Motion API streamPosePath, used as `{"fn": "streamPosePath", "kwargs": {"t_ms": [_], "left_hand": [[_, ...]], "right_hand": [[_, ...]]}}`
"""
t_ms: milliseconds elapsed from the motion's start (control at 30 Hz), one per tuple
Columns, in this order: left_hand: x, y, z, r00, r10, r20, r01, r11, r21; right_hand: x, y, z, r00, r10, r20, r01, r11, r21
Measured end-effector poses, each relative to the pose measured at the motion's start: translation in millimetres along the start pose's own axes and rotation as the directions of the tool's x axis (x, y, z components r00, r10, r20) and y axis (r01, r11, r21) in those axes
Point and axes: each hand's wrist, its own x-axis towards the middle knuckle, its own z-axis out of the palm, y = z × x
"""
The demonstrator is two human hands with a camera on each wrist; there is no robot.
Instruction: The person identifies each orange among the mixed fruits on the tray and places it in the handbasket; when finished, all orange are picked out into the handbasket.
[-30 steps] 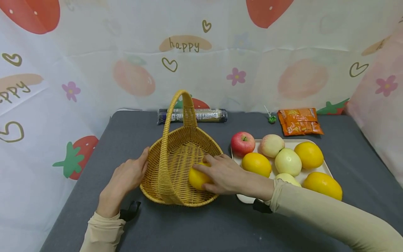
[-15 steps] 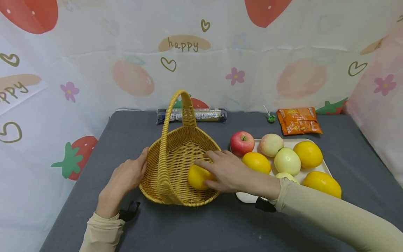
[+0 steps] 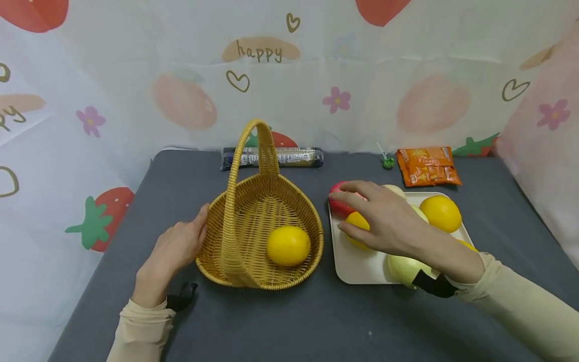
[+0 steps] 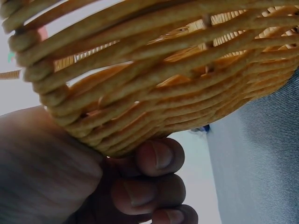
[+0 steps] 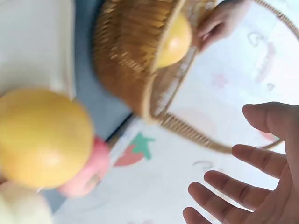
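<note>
My left hand [image 3: 178, 246] holds the left side of a yellow wicker basket [image 3: 267, 206], its fingers curled at the wall in the left wrist view. One round yellow fruit [image 3: 288, 246] lies on the basket floor, right of the tall handle. Over the cream tray [image 3: 357, 266] hovers my right hand [image 3: 389, 221], fingers spread and holding nothing. Below and beside that hand are a red apple [image 3: 335, 206] and another yellow fruit [image 5: 44, 137]. A pale green round fruit [image 3: 401, 269] sits near the tray's front, partly hidden by the wrist.
Behind the basket lies a dark wrapped roll [image 3: 298, 157]. A green lollipop [image 3: 388, 162] and an orange snack packet [image 3: 427, 167] lie behind the tray. One more yellow fruit [image 3: 441, 213] rests at the tray's right. A printed cloth [image 3: 289, 100] hangs along the back.
My right hand has let go of the yellow fruit in the basket and moved right, over the tray. The left hand keeps its place at the basket. The head view has shifted slightly.
</note>
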Motion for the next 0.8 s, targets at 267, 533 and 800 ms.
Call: {"fn": "streamPosePath", "kwargs": {"t_ms": [267, 533, 800], "left_hand": [[0.2, -0.3, 0.5, 1.0, -0.006, -0.004, 0.006, 1.0, -0.001], [0.6, -0.6, 0.9, 1.0, -0.01, -0.006, 0.01, 1.0, 0.0], [2.3, -1.4, 1.3, 1.0, -0.021, 0.006, 0.021, 1.0, -0.003]], "right_hand": [[-19.8, 23, 8, 0.991, 0.009, 0.132, 0.012, 0.987, -0.158], [-24.7, 30, 28, 0.959, 0.026, 0.284, 0.041, 0.973, -0.228], [-23.7, 33, 35, 0.937, 0.033, 0.348, 0.048, 0.974, -0.221]]}}
